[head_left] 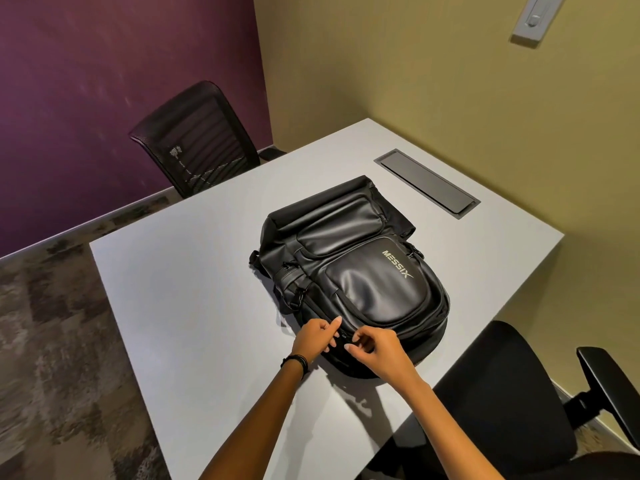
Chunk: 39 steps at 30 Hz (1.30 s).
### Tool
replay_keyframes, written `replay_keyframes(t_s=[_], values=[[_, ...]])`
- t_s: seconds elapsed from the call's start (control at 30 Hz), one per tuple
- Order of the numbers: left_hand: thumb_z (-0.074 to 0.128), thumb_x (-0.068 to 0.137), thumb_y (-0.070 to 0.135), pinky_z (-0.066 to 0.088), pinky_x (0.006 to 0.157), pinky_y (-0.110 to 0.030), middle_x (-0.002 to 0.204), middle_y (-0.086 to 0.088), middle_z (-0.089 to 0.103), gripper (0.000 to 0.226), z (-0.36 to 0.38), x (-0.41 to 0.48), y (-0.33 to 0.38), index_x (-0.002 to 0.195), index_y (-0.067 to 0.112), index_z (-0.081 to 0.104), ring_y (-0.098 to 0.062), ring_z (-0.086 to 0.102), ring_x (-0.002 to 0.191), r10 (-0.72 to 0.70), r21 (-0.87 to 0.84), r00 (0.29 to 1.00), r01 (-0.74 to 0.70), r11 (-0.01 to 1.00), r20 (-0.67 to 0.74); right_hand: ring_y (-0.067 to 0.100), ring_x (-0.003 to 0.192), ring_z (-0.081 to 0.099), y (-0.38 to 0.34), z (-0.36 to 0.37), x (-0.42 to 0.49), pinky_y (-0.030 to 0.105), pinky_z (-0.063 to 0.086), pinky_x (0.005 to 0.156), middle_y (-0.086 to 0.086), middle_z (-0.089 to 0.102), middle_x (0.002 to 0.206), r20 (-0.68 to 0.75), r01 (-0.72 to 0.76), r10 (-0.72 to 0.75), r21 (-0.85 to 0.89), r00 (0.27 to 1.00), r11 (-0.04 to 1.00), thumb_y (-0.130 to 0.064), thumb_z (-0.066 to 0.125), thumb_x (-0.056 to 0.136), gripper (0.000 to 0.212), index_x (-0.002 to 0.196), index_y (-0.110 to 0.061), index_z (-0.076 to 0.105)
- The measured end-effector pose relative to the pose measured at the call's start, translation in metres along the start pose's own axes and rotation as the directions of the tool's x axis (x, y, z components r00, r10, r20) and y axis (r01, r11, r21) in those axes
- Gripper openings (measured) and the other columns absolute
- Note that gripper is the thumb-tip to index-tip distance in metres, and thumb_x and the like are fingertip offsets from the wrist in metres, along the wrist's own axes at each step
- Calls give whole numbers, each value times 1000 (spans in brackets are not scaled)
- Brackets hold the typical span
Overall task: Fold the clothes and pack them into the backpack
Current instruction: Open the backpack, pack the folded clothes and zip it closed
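Note:
A black leather-look backpack (349,271) with a silver logo lies flat on the white table (194,271), front pockets facing up and its top end nearest me. My left hand (317,337) pinches something small at the near edge of the bag, apparently a zipper pull, with fingers curled. My right hand (375,351) rests on the same edge just beside it, fingers bent around the zipper line. The bag looks closed. No clothes are visible.
A grey cable hatch (427,183) is set into the table behind the backpack. A black mesh chair (197,136) stands at the far side, and another black chair (512,393) with an armrest at my right. Patterned carpet covers the floor on the left.

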State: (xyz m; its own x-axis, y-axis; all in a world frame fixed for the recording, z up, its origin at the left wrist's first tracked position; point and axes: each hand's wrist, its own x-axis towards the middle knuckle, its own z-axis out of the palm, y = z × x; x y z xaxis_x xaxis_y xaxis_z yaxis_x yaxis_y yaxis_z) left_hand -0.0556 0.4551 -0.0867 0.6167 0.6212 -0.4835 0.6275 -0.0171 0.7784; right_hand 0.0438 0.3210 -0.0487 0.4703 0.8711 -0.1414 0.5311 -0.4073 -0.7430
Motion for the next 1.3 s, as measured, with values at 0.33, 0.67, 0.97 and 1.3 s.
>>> replay_keyframes(t_s=[0.33, 0.67, 0.97, 1.3], values=[[59, 91, 36, 33, 43, -19, 61, -2, 57, 41, 18, -1, -1, 57, 14, 52, -12, 47, 49, -146, -247, 988, 130, 960, -48, 11, 38, 53, 3, 13, -1, 25, 53, 45, 6, 57, 53, 58, -308, 304, 101, 951, 946, -3, 56, 90, 8, 82, -1, 57], [60, 90, 23, 41, 51, -19, 57, -1, 56, 34, 12, -4, -3, 59, 13, 51, -11, 52, 46, -103, -219, 987, 75, 973, -120, 2, 37, 51, 7, 0, -4, 17, 45, 51, -4, 60, 51, 77, -311, 326, -160, 942, 937, -19, 57, 90, 27, 64, -14, 61], [60, 89, 23, 47, 68, -30, 59, 0, 58, 33, 7, -8, -10, 58, 14, 51, -15, 55, 50, -78, -205, 989, 50, 977, -129, 8, 67, 54, 35, -42, -26, 18, 34, 55, -12, 57, 63, 141, -134, 201, -379, 969, 915, -27, 55, 92, 19, 74, -24, 62], [50, 93, 27, 47, 64, -28, 59, 2, 59, 33, 4, -9, 5, 62, 14, 53, -16, 56, 52, 1, 164, 998, 10, 986, -63, 6, 57, 54, 76, -64, -49, 17, 34, 52, -8, 60, 61, -66, -292, 285, -272, 956, 917, -29, 54, 93, 26, 68, -27, 59]])
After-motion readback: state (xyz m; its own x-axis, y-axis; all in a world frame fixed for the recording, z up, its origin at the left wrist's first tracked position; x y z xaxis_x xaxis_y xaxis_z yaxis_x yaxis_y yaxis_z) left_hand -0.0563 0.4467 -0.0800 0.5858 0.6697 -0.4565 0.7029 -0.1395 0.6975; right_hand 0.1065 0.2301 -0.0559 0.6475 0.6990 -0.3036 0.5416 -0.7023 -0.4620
